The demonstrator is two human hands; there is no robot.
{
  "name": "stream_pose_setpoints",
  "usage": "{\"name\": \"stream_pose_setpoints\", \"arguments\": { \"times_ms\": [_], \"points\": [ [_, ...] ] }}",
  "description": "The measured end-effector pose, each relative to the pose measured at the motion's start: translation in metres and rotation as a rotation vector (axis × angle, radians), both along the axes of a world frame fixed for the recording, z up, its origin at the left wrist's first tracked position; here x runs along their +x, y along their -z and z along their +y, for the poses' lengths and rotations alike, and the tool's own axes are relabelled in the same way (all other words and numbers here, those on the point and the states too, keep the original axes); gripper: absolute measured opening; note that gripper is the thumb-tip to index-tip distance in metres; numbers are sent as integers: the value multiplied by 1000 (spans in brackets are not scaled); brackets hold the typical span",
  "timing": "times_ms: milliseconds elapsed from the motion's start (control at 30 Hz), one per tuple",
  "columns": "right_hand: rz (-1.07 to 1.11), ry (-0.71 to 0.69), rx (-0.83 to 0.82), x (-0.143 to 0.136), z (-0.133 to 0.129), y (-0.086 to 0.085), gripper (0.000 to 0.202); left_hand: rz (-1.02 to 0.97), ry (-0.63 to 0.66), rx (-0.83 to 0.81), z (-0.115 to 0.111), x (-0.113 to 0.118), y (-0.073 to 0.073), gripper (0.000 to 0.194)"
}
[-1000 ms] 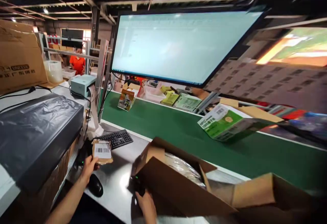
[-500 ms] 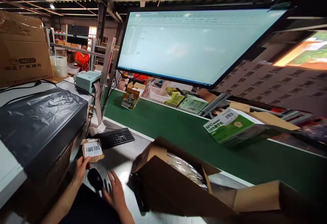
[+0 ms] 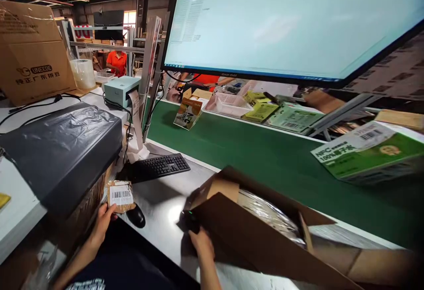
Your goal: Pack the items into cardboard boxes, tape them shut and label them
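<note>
In my left hand (image 3: 105,219) is a small brown packet (image 3: 121,196) with a white barcode label facing up; the thumb presses its lower edge and the fingers are closed beneath it. A black computer mouse (image 3: 136,216) lies just right of the packet. My right hand (image 3: 202,243) is closed around the handle of a black barcode scanner (image 3: 190,220), which shows a small green light. Most of the fingers are hidden. The scanner is beside an open cardboard box (image 3: 245,232) that holds something in shiny clear plastic.
A black keyboard (image 3: 162,166) rests on the metal table (image 3: 159,204). Behind it runs a green conveyor belt (image 3: 232,144) with a green-white carton (image 3: 367,148). A large monitor (image 3: 281,25) hangs above. At left are a label printer (image 3: 121,91) and a black-wrapped box (image 3: 66,148). A person in orange (image 3: 117,62) is farther back.
My right hand has left the mouse, moved right and taken hold of the scanner. The left hand still holds the packet, now overlapping the mouse. The view has shifted.
</note>
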State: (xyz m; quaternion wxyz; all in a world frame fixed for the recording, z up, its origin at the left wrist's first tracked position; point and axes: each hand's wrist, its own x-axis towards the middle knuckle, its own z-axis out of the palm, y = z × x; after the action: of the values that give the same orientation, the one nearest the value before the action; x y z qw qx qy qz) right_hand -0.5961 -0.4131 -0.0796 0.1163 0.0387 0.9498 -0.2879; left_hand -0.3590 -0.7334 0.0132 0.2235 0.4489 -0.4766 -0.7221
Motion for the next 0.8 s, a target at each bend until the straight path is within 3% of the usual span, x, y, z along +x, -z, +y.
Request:
{"name": "stream_pose_setpoints", "arguments": {
  "times_ms": [100,167,233,333,400,467,533,633,800],
  "points": [
    [4,-63,-177,-19,-39,-25,39,8,28,1,10,-1,-2,64],
    [39,-143,-340,-38,-80,-58,48,14,35,-5,15,-3,-5,66],
    [88,-236,-531,-61,-129,-105,57,13,28,-18,18,-5,-9,68],
    [154,-466,-985,-96,-203,-186,55,36,12,-55,22,-2,-10,68],
    [114,-563,-1097,-111,-242,-231,50,53,-10,-72,22,4,-7,69],
    [100,-598,-1126,-119,-268,-258,47,48,-48,-79,20,14,0,70],
    [105,-605,-1127,-122,-280,-268,45,30,-88,-83,15,27,6,69],
    [109,-605,-1123,-123,-282,-264,45,-5,-160,-89,6,44,12,66],
    [116,-582,-1117,-124,-271,-255,45,-7,-261,-41,0,45,-1,61]
  ]
}}
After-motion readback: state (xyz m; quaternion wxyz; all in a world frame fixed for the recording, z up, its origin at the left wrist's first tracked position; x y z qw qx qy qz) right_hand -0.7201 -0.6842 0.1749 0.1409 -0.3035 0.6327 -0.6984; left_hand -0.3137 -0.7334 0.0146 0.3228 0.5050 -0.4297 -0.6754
